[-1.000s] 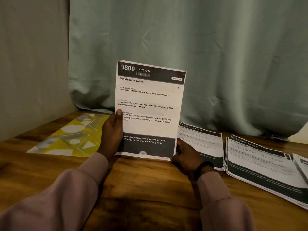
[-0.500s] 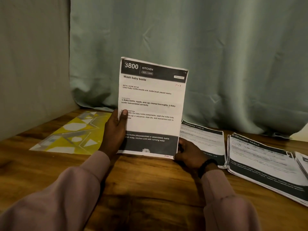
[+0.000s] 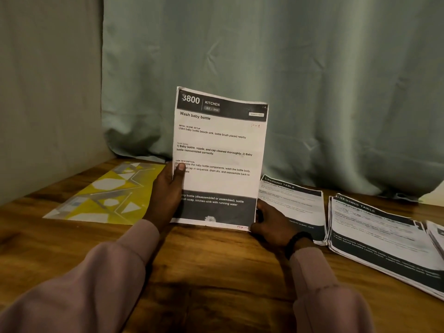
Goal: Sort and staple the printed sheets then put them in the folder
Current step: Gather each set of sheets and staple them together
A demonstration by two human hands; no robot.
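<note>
A set of printed sheets (image 3: pixel 221 150) headed "3800 KITCHEN, Wash baby bottle" stands upright with its bottom edge on the wooden table (image 3: pixel 216 272). My left hand (image 3: pixel 167 191) grips its left edge, thumb across the front. My right hand (image 3: pixel 269 222) holds the lower right corner. A yellow folder (image 3: pixel 105 195) with white shapes lies flat at the left. To the right lie a small pile of printed sheets (image 3: pixel 293 203) and a thicker pile (image 3: pixel 384 234). No stapler is in view.
A green curtain (image 3: pixel 288 80) hangs behind the table and a plain wall (image 3: pixel 48 92) closes the left side. More sheets (image 3: pixel 436 234) show at the far right edge.
The upright sheets shifted slightly to the right and leaned a little; both hands kept their hold on them.
</note>
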